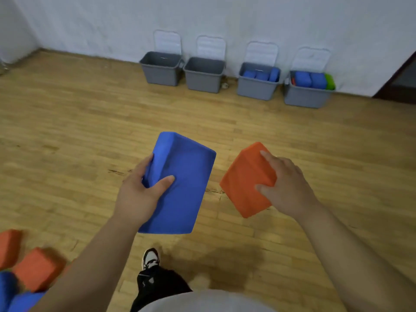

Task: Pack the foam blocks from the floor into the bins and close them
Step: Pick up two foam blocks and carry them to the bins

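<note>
My left hand grips a large blue foam block by its left edge, thumb on top. My right hand grips an orange foam block from its right side. Both blocks are held above the wooden floor. Several grey bins stand open along the far wall, lids leaning back: the two left bins show no blocks, the third bin holds blue blocks, and the rightmost bin holds blue blocks and a green one.
More orange blocks and blue blocks lie on the floor at the bottom left. My shoe and dark trouser leg are below the hands. A dark doorway is at the far right. Bare wooden floor stretches toward the bins.
</note>
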A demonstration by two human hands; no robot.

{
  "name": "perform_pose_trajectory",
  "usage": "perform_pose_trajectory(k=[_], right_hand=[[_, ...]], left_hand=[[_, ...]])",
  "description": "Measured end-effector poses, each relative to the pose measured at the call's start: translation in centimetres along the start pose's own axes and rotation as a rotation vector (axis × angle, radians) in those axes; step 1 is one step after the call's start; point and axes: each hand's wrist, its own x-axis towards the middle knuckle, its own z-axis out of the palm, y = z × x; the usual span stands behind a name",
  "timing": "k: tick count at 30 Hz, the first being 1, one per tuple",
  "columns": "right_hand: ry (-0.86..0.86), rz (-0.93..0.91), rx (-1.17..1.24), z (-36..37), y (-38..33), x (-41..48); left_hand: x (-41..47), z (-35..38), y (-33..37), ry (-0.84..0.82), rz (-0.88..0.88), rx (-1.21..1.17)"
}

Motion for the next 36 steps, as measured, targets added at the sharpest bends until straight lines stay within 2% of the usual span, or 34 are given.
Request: perform_pose_trajectory(k=[8, 15, 19, 27, 36], right_hand=[[0.152, 0.132, 0.068, 0.9, -3.8, 9.3], [0.177, 0.162, 0.104, 2.1, -10.6, 19.2], [0.171, 0.197, 0.111, 2.6, -11.9, 23.9], [0.170, 0.252, 0.147, 1.3, -6.1, 34.2], [0.138, 0.222, 0.145, -6.2, 5.6, 50.7]], left_hand=[[13.5, 0.9, 1.8, -0.114, 0.053, -0.109], [26.3, -2.7, 3.2, -0.160, 0.034, -0.166], [32.3, -2.3, 4.1, -0.184, 0.018, -0.176], [42.1, 6.5, 7.9, -0.260, 0.010, -0.134], [51.3, 21.4, 18.0, -0.170, -0.011, -0.197]])
